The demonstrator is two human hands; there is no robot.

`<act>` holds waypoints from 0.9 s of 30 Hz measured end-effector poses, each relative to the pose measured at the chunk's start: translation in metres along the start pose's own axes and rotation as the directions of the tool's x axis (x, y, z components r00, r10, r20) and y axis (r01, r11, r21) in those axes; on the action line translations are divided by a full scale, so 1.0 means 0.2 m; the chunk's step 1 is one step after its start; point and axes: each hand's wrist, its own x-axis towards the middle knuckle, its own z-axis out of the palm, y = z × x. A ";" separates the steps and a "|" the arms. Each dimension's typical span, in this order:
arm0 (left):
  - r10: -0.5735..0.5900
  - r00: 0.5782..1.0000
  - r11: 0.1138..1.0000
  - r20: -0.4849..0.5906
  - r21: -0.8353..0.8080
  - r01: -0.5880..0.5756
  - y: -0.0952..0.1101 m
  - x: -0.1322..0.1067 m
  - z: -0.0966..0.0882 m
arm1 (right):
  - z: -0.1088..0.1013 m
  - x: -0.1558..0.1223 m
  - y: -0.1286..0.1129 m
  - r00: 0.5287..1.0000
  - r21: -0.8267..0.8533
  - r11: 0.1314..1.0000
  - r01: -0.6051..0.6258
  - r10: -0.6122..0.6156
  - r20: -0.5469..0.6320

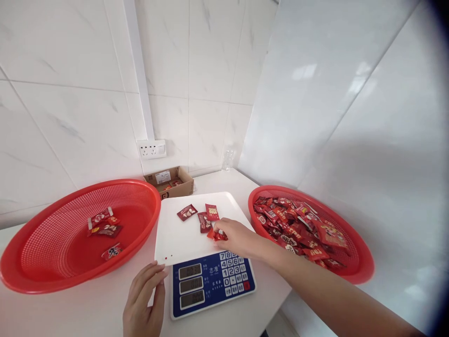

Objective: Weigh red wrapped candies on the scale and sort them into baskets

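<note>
A digital scale [182,236] with a white weighing plate stands in the middle, and several small red snack packets [187,212] lie on it. Over the plate's right part, my right hand [233,236] has its fingers closed on a shiny red snack packet [220,235], partly hidden by the fingers. My left hand [145,297] is at the plate's front left corner, fingertips at its edge, thumb apart and nothing held. The blue panel [213,283] with keys and number displays faces me; the top display seems to read a small value.
On the left stands a red perforated basket [52,234] with a few packets inside. A fuller red basket [361,262] heaped with packets is at right, under my right forearm. Behind the scale are a cardboard box [182,187], a clear plastic bottle [228,159] and a wall socket [152,149].
</note>
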 end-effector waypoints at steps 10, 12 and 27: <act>0.089 0.996 0.996 0.009 0.017 -0.089 0.00 0.00 0.00 | 0.07 0.07 0.03 0.995 -0.157 0.986 -0.056 0.042 -0.090; 0.110 0.994 0.994 0.012 0.024 -0.110 0.00 0.00 0.00 | 0.05 0.06 0.02 0.991 -0.158 0.984 -0.084 0.066 -0.117; 0.053 0.998 0.995 -0.019 0.081 -0.051 -0.02 0.00 0.01 | -0.50 -0.72 0.94 0.761 -0.054 0.824 -0.564 0.493 -0.422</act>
